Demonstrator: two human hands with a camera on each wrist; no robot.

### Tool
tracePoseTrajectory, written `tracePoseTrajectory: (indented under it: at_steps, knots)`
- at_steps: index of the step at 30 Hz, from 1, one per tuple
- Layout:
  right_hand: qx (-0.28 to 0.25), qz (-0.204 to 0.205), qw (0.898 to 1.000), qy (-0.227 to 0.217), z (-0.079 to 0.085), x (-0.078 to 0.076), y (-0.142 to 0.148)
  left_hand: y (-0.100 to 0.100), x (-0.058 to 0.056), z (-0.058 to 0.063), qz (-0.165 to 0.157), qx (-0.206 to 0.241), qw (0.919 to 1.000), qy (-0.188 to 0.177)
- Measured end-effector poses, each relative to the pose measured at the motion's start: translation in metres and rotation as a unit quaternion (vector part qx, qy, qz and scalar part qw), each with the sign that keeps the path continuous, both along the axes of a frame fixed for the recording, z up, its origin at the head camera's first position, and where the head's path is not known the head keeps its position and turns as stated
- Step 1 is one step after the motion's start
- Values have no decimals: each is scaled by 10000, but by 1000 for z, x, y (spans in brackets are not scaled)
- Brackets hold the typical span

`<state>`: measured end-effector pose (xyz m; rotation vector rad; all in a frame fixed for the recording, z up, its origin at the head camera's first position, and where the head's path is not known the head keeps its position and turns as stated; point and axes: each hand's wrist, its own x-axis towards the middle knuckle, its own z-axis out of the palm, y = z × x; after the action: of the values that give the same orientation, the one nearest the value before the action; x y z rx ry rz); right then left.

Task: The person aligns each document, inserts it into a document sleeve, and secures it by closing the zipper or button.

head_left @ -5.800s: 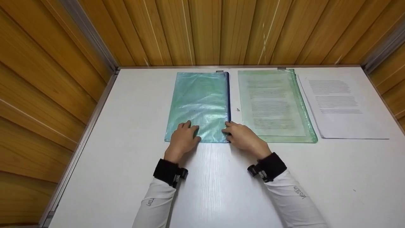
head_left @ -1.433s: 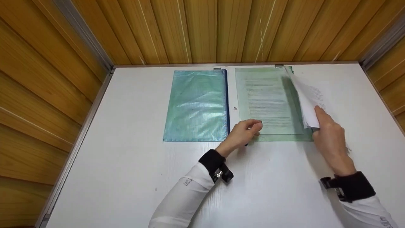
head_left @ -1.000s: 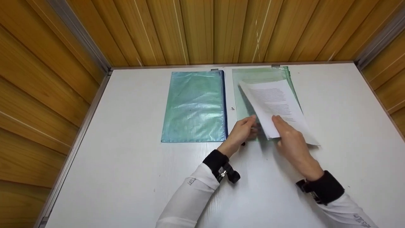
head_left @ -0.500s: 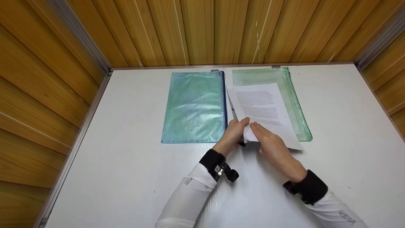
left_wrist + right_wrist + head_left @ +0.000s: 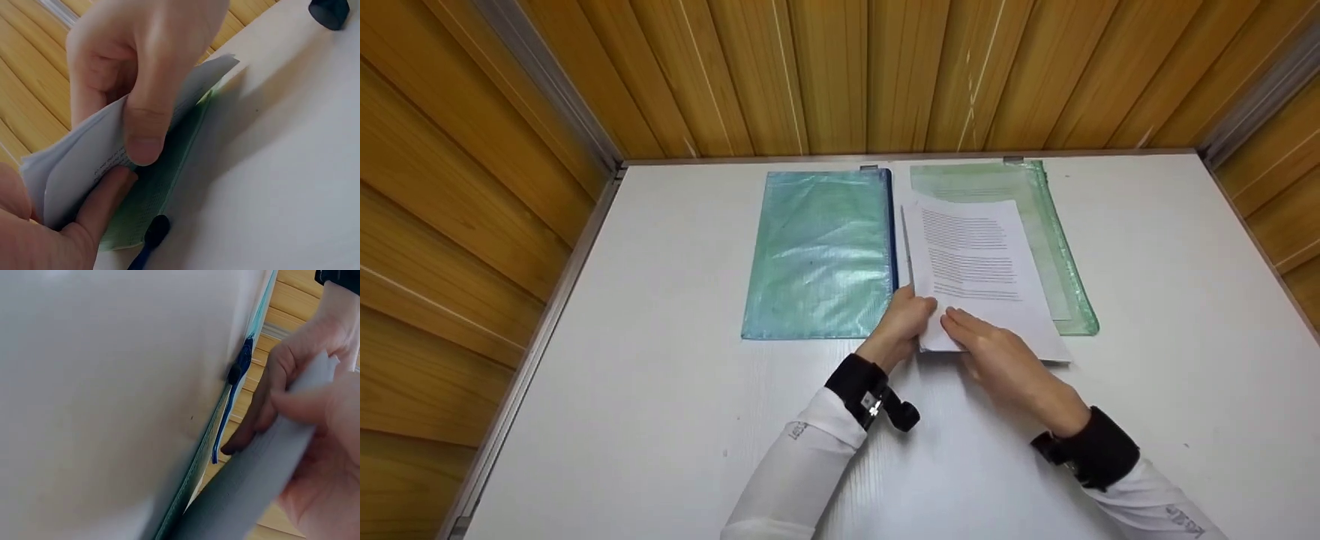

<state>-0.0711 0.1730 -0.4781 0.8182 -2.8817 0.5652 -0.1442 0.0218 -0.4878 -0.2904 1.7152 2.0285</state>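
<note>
A stack of printed paper sheets [image 5: 971, 259] is held slightly raised and bowed over the green zip folder [image 5: 1057, 255]. My left hand [image 5: 900, 322] grips the stack's left edge near its lower corner. Along the lower edge my right hand [image 5: 1005, 364] pinches the sheets, fingers above; its thumb [image 5: 147, 132] shows underneath in the left wrist view. The right wrist view has the paper [image 5: 247, 478] between both hands. Under the stack, the green folder lies flat with a printed page visible inside it.
A blue zip folder [image 5: 817, 255] lies flat to the left, its dark blue zip edge [image 5: 893, 232] facing the green folder. The white table [image 5: 660, 420] meets wooden panel walls [image 5: 840, 75] at the back and left.
My right hand has lifted the paper stack from the table's right side and carried it left over the green folder. My left hand has left the blue folder and taken the stack's left edge.
</note>
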Motion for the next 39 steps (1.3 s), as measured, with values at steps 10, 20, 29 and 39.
tracePoseTrajectory:
  at_steps: [10,20,29,39]
  knots:
    - [-709,-204,9951,-664,22,-4,27,-17,-1,0,-7,-851,9926,863]
    - [-2208,-1545,9616,-519,38,-33,48,-53,-3,9,166,-781,9918,1000]
    - [-3360,-2107,9077,-1373,27,-62,46,-73,2,11,162,-400,9917,1212]
    - [-4668,-2320,8034,-2878,10,-71,41,-71,1,11,139,-313,9937,1067]
